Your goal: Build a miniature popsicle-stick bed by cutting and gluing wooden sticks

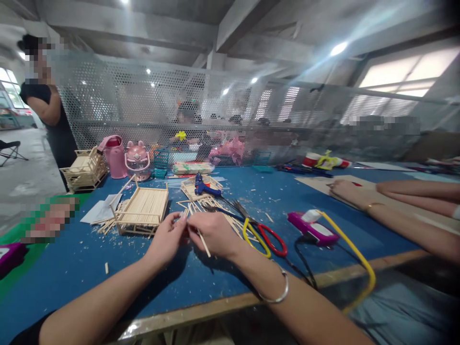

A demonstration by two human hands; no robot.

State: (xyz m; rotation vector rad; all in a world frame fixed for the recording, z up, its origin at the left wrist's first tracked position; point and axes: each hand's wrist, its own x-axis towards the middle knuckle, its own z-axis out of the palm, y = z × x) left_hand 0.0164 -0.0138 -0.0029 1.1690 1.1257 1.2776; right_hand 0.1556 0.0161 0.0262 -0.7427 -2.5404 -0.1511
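Note:
My left hand (168, 237) and my right hand (213, 232) meet over the blue table, fingertips close together. A thin wooden stick (204, 243) pokes out below the fingers of my right hand, which are closed round it. The fingers of my left hand are pinched; what lies between them is hidden. Left of my hands stands a small bed-shaped frame (143, 206) built of sticks. Loose sticks (237, 223) lie behind my right hand, with scissors (268, 237) with yellow and red handles beside them. A blue glue gun (206, 187) rests on another stick piece (185, 188).
A purple power strip (312, 230) with a yellow cable (354, 249) lies to the right. A co-worker's arms (395, 201) rest on the table farther right. Pink bottles (115, 158) and another stick model (84, 170) stand at the back left, before a perforated screen (143, 105).

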